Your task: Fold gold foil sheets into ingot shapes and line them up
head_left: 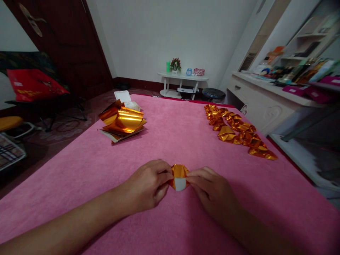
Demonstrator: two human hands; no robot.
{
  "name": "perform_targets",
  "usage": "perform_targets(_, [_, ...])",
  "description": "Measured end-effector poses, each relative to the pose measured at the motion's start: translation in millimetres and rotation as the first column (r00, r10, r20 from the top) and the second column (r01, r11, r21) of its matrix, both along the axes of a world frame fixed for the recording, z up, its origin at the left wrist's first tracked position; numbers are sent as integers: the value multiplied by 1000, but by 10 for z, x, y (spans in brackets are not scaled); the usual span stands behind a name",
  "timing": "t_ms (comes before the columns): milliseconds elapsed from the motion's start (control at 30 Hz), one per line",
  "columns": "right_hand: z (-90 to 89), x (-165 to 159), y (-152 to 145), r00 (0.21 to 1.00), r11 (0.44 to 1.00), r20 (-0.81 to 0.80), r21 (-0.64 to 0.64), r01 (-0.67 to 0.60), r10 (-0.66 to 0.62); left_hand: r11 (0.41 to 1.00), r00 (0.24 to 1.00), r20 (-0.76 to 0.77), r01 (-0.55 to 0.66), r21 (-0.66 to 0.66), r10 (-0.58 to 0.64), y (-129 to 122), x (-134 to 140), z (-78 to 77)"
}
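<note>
Between my two hands is a small folded piece of gold foil paper (179, 171), with a white patch showing on its near side. My left hand (151, 182) pinches its left edge between thumb and fingers. On the opposite edge, my right hand (209, 187) grips with thumb and fingertips. The piece rests on or just above the pink cloth (170, 141); I cannot tell which. Farther off to the left lies a loose stack of gold foil sheets (124, 120), their edges curling up. Several folded gold foil pieces (236, 131) lie in rows at the right.
Behind the stack sits an open white box (124, 97). A white dresser (265, 92) crowded with bottles runs along the right side. Past the far edge stand a small white table (183, 75) and a dark round stool (213, 94). A red bag (34, 85) is at left.
</note>
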State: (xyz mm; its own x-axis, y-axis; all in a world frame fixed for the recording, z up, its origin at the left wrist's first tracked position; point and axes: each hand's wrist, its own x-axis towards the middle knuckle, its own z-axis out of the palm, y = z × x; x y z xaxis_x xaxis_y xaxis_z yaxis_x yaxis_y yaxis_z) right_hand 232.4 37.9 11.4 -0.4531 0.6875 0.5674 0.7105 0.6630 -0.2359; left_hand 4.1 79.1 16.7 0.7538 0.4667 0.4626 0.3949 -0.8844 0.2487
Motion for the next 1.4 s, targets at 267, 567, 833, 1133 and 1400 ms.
perform_targets(267, [47, -37, 29, 984, 983, -144, -165, 81, -105, 987, 987, 127, -79, -141, 97, 97, 23, -45])
perform_targets(567, [86, -55, 148, 962, 970, -217, -209, 123, -169, 957, 967, 160, -156, -243, 198, 139, 73, -42])
perform_targets(833, [90, -74, 186, 951, 951, -179, -226, 212, -254, 924, 939, 135, -274, -265, 317, 145, 90, 1])
perform_targets(1133, [98, -105, 204, 943, 926, -91, -237, 292, -321, 885, 908, 2, -408, -223, 419, 144, 101, 68])
perform_targets(1400, [85, -95, 251, 921, 899, -38, -235, 368, -387, 896, 912, 8, -401, -188, 410, 146, 44, 20])
